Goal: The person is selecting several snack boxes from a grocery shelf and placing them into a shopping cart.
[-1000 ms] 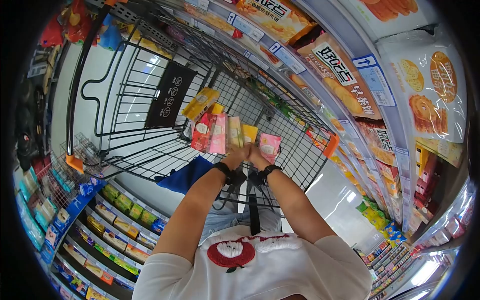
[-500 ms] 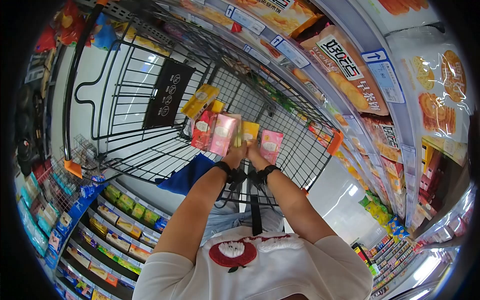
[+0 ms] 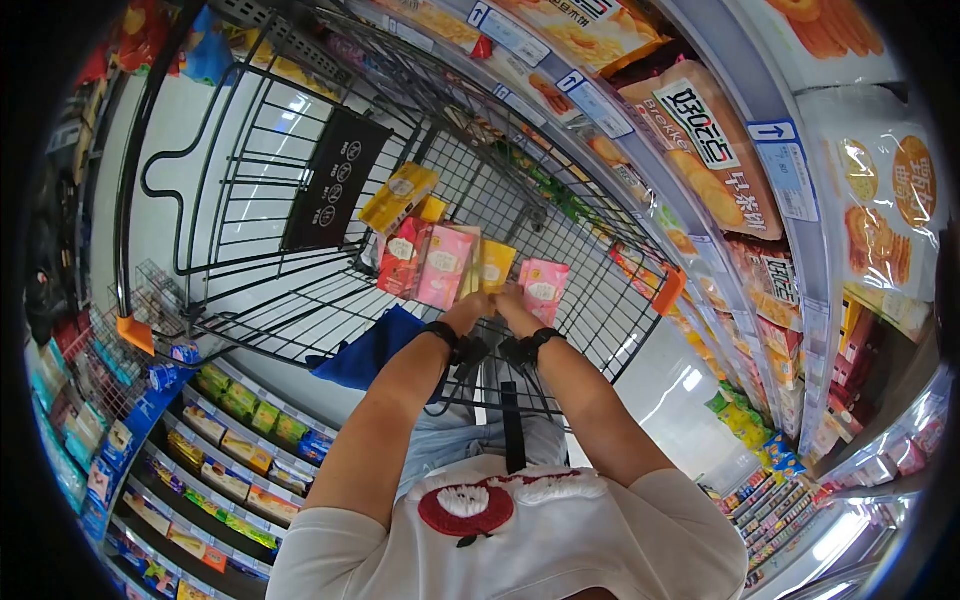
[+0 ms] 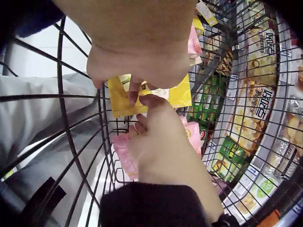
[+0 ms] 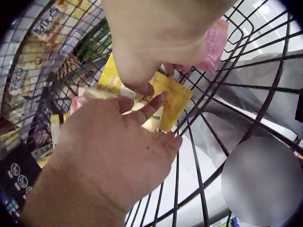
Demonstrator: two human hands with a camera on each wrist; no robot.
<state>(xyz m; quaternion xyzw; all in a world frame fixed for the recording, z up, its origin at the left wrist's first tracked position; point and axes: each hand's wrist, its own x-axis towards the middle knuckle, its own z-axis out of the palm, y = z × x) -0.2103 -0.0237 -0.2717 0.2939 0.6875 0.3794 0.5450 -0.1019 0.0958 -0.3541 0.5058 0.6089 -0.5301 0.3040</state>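
In the head view my left hand and right hand meet over the yellow packet in the cart. Fingers of my left hand, mostly extended, touch the yellow packet and a pale packet beside it. My right hand has its thumb and fingers at the yellow packet's edge, apparently pinching it. A pink packet and a red one stand to the left; another pink packet lies to the right. Overlapping hands partly hide the fingertips.
Wire cart walls surround the packets, with a yellow box toward the back left. Blue fabric hangs at the near side. Snack shelves run along the right; more shelves stand at lower left.
The left pink packet has shifted right, covering most of the pale packet. Both hands have stayed close together with small finger movements. The shelves have shifted slightly in the head view.
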